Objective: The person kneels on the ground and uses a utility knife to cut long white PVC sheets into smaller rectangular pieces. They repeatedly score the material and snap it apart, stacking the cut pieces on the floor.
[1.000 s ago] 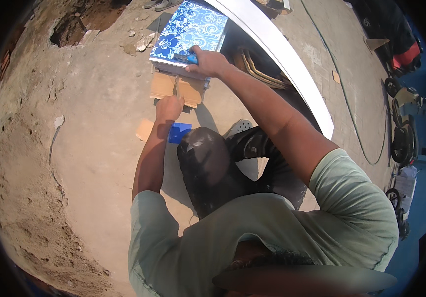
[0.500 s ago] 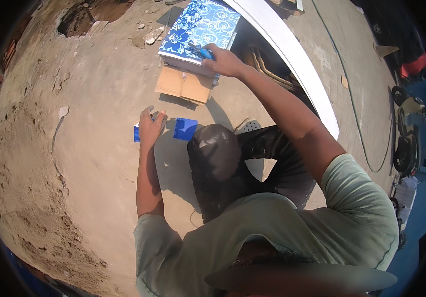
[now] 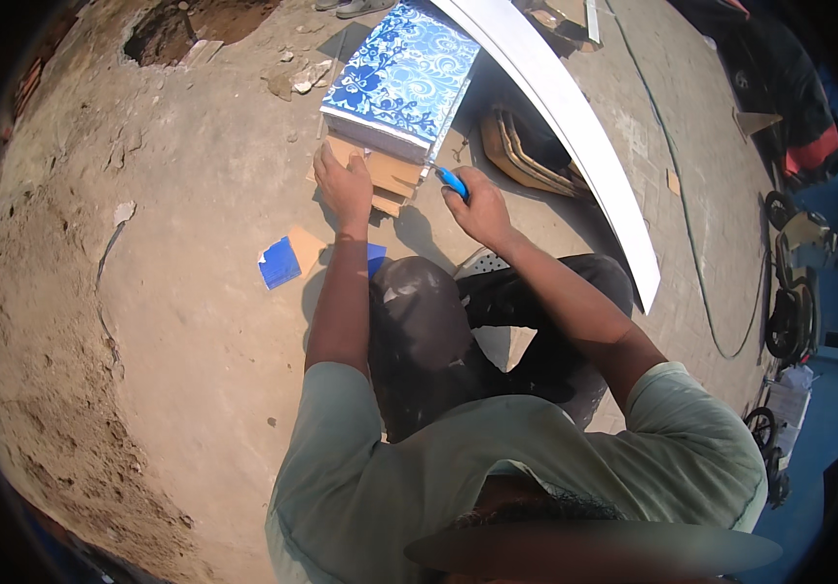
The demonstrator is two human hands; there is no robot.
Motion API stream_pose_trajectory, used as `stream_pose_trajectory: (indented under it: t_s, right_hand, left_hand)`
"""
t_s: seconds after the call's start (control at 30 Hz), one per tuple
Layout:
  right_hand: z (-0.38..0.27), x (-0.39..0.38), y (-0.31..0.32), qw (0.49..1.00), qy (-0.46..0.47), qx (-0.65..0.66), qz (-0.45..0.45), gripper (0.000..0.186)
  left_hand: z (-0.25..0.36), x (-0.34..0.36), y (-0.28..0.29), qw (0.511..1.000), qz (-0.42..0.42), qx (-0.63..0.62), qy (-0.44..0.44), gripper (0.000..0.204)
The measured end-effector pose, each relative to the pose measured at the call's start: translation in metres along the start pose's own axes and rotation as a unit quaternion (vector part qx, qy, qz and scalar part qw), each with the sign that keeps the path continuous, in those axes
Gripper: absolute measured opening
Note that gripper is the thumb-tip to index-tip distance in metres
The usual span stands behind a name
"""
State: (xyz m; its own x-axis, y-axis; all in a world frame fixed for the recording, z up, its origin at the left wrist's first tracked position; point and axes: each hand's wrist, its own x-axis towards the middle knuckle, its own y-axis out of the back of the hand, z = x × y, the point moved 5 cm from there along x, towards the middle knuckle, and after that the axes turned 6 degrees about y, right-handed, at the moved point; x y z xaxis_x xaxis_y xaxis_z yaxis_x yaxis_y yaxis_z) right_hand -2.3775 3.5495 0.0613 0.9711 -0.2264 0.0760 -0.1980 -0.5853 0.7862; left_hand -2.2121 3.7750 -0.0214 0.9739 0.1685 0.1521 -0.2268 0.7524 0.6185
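The left hand (image 3: pixel 346 190) reaches over the near end of the work; its fingers lie spread on tan cardboard (image 3: pixel 394 182), and I cannot tell whether they also pinch an edge. The cardboard sits low on the ground against the near side of a blue-and-white patterned block (image 3: pixel 404 73); it looks light and fairly stiff, likely to crease or tear along its folds, so a flat press or a hold across a whole flap suits it. The block looks square-edged and firm, perhaps smooth on top; its side edges offer the surest hold. At its near right corner is the metal end of a blue-handled tool (image 3: pixel 453 182), slim and probably light, best held by that handle, where the right hand's (image 3: pixel 485 204) fingers are closed around it.

Around this, a broken pit (image 3: pixel 166 34) lies far left, then a blue scrap (image 3: pixel 280 263) and loose rubble (image 3: pixel 304 78). The left forearm partly hides another blue piece (image 3: pixel 376 255). Further right, folded tan-edged pieces (image 3: pixel 518 156) and a long white strip (image 3: pixel 575 107) crowd the block's right side. A hose (image 3: pixel 677 175) runs beyond, well apart.
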Motion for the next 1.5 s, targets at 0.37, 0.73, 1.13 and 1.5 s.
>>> stream_pose_trajectory:
  t_s: [0.37, 0.73, 1.13, 1.5]
  right_hand:
    - [-0.007, 0.037, -0.04, 0.809, -0.214, 0.536, 0.11, 0.041]
    - [-0.022, 0.062, -0.057, 0.676, -0.36, 0.607, 0.212, 0.027]
    - [-0.013, 0.086, -0.075, 0.708, -0.379, 0.545, 0.241, 0.018]
    - [-0.017, 0.082, -0.063, 0.816, -0.298, 0.469, 0.16, 0.018]
  left_hand:
    - [0.009, 0.1, 0.0, 0.976, 0.019, -0.166, 0.136, 0.033]
    - [0.038, 0.11, 0.006, 0.93, -0.029, -0.199, 0.309, 0.018]
    - [0.034, 0.121, -0.002, 0.869, -0.055, -0.357, 0.338, 0.058]
    - [0.045, 0.118, -0.002, 0.892, -0.049, -0.268, 0.36, 0.049]
